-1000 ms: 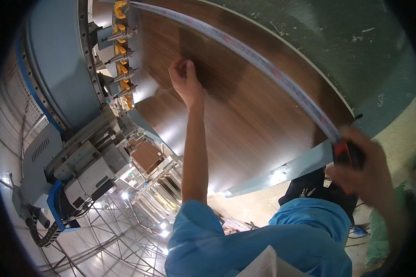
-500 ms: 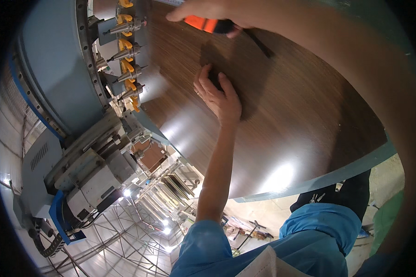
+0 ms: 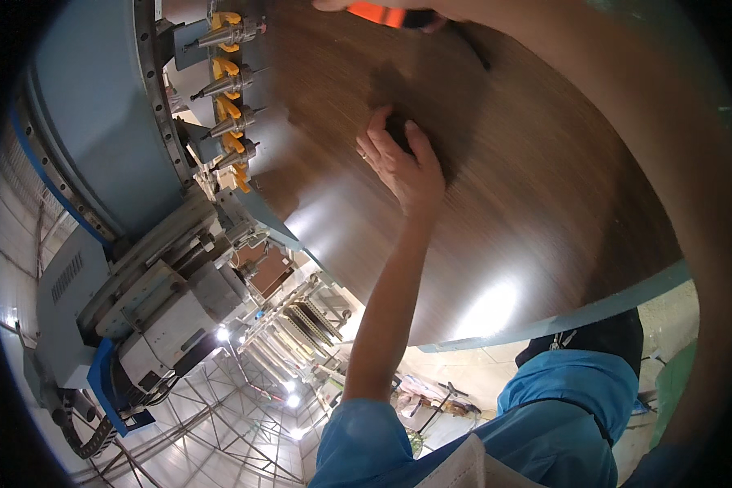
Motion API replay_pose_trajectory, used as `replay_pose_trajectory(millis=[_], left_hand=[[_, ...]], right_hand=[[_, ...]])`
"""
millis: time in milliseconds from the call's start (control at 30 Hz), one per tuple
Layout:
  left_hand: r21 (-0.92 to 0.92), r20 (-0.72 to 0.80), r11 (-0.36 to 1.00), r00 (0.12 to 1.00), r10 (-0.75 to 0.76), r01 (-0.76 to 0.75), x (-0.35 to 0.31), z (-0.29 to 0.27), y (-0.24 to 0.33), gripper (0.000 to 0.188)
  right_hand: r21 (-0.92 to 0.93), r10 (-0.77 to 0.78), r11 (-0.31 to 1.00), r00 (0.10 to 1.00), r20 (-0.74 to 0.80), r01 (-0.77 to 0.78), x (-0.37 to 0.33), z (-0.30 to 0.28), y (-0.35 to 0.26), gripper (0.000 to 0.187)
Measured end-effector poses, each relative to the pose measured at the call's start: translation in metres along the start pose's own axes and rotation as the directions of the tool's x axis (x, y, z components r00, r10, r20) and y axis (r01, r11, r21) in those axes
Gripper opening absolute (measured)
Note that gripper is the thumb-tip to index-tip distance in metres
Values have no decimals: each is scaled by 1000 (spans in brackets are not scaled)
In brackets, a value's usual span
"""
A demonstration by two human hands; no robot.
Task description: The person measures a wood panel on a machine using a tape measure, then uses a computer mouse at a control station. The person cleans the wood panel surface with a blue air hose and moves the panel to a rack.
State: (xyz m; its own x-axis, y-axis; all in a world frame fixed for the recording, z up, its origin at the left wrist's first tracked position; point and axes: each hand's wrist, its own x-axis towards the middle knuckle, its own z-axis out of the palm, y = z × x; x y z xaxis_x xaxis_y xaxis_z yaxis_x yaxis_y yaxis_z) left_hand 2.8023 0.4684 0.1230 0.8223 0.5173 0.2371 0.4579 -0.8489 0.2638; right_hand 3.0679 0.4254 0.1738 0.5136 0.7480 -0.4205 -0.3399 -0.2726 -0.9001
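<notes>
A large dark brown wood-grain board (image 3: 529,195) lies beneath both hands. My left hand (image 3: 407,167) rests on it with thumb and fingers apart and bent, the fingertips touching the surface. Only shadow shows between them. At the top edge, partly cut off, my right hand (image 3: 447,10) is closed around an orange and black handled tool (image 3: 378,13). The tool's working end cannot be made out. A narrow dark strip (image 3: 470,47) appears beside that hand; whether it belongs to the tool is unclear.
A machine with a grey-blue housing (image 3: 89,106) stands at the left. Its row of metal tool holders (image 3: 234,83) in yellow clips (image 3: 224,67) borders the board. A spindle unit (image 3: 167,325) is at lower left. The board's pale blue-grey edge (image 3: 545,325) runs near my body.
In the picture, my left hand has shifted right along with a slight shift of the view. My right hand and the orange tool have moved up, further out of the frame.
</notes>
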Motion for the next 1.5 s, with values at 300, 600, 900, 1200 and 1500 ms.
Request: replay_pose_trajectory(millis=[300,600,900,1200,1500], left_hand=[[32,-63,999,998,23,-21,-1,0,5,34],[62,-47,998,999,26,-23,3,1,0,34],[70,38,992,993,-111,108,3,-3,9,38],[133,68,982,987,-146,136,5,-5,12,39],[137,65,985,991,-116,107,4,-6,14,37]], right_hand=[[-285,89,947,972,-219,-151,-253,-57,87,60],[-247,248,893,871,-424,-375,-416,-62,131,62],[-466,93,815,871,-483,-345,-442,-59,168,62],[-519,87,764,858,-506,-383,-437,-56,177,67],[-540,90,738,852,-515,-404,-437,-54,177,66]])
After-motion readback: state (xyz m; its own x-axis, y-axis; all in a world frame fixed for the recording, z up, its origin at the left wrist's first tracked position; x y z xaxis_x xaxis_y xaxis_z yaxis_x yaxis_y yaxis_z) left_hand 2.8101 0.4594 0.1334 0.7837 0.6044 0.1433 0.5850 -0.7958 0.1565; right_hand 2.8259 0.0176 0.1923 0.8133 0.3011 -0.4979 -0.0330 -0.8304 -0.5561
